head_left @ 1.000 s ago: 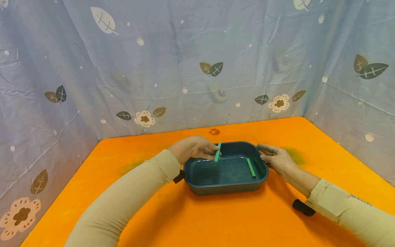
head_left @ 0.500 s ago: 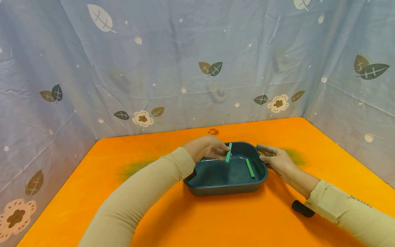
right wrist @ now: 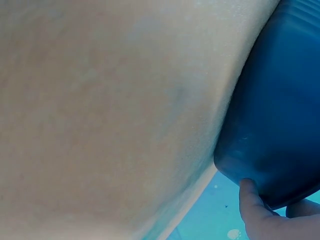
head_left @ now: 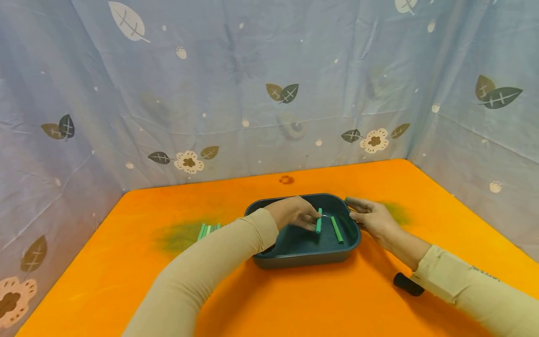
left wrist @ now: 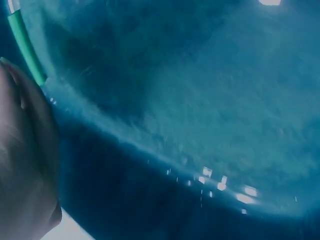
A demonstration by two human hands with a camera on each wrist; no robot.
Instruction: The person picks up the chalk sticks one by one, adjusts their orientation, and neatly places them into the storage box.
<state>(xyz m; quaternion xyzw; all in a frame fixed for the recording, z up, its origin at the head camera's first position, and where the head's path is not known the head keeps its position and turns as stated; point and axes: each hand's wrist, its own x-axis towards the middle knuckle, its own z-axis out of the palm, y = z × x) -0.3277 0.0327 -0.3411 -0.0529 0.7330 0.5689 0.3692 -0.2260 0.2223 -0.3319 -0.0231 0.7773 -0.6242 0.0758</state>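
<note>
1. two pale yellow sleeves (head_left: 181, 285) come nearest to us, reaching in from the lower corners, with a black piece (head_left: 408, 284) just under the right cuff.
2. next we see the dark blue-green pan (head_left: 303, 260), rectangular with rounded corners, upright on the orange counter (head_left: 358, 304).
3. inside it, toward its right end, we find a loose green stick (head_left: 337, 230) lying at a slant on the pan floor.
4. beyond the left forearm, partly hidden by it, we make out a row of green sticks (head_left: 208, 230) side by side on the counter, left of the pan.
5. over the pan we see the left hand (head_left: 296, 213) pinching a green stick (head_left: 318, 221) by the fingertips, just left of the loose one; we cannot tell whether it touches the pan floor.
6. at the pan's right end we see the right hand (head_left: 375, 220), fingers stretched and touching the pan's outer side.
7. farthest off, we see a grey-blue curtain (head_left: 240, 70) printed with leaves and flowers, behind the counter.
</note>
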